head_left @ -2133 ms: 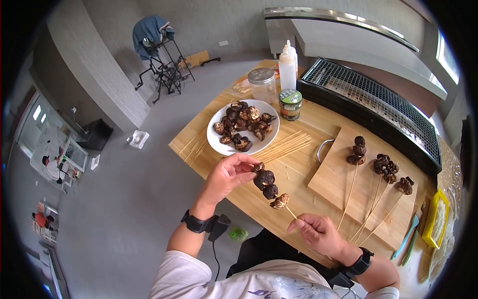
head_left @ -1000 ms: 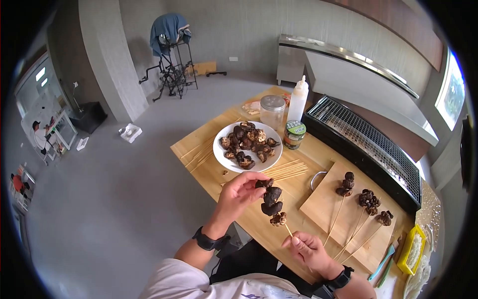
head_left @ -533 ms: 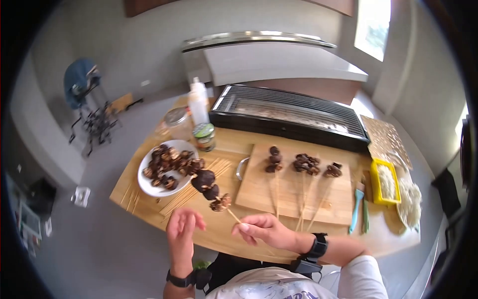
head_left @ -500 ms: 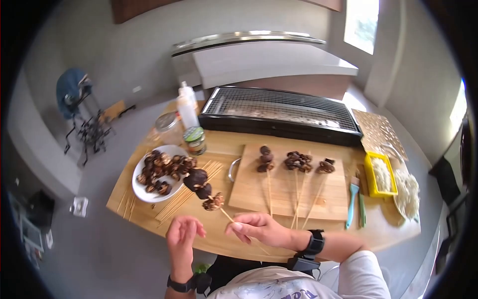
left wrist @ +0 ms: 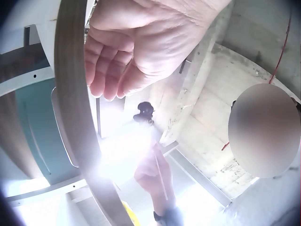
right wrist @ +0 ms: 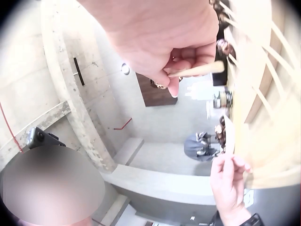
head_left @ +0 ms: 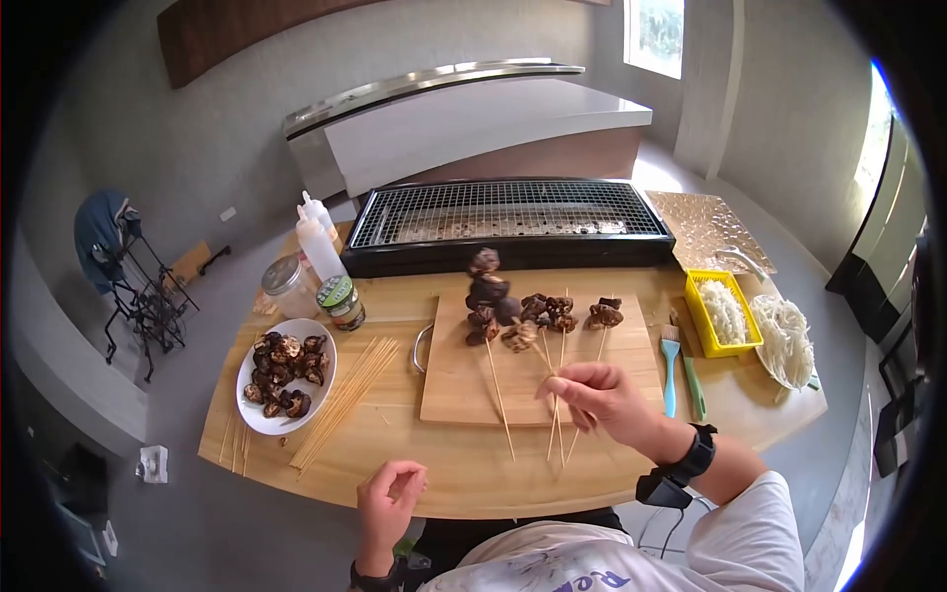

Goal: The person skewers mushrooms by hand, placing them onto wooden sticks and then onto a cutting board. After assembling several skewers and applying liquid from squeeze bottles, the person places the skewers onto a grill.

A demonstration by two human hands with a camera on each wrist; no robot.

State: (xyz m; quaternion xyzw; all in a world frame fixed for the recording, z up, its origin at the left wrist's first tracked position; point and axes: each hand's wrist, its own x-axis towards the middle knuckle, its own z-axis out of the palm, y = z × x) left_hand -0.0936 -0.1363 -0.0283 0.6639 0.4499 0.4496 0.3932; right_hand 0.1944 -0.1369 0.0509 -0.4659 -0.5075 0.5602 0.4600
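My right hand [head_left: 610, 403] pinches the bare stick end of a mushroom skewer [head_left: 486, 292], tilted up and away to the left. Several dark brown mushrooms are threaded on it, blurred by motion, and they overlap the cutting board [head_left: 449, 390] in the head view. The stick [right wrist: 200, 69] also shows between thumb and fingers in the right wrist view. On the board lie several finished-looking mushroom skewers [head_left: 606, 314], sticks toward the person. Near the table's front edge, my left hand [head_left: 391, 499] hangs with fingers loosely bent, holding nothing; the left wrist view shows its palm [left wrist: 155, 40].
A white plate [head_left: 249, 412] of mushrooms and loose bamboo sticks [head_left: 345, 403] lie at left. Behind stand a jar [head_left: 289, 284], a tin [head_left: 340, 301] and squeeze bottles [head_left: 318, 245]. A black grill [head_left: 508, 255] spans the back. At right are a brush [head_left: 670, 370] and yellow basket [head_left: 732, 349].
The left hand has let go of the mushroom end of the skewer and drawn back. My right hand has carried the skewer rightward over the board, and the head view has turned right.
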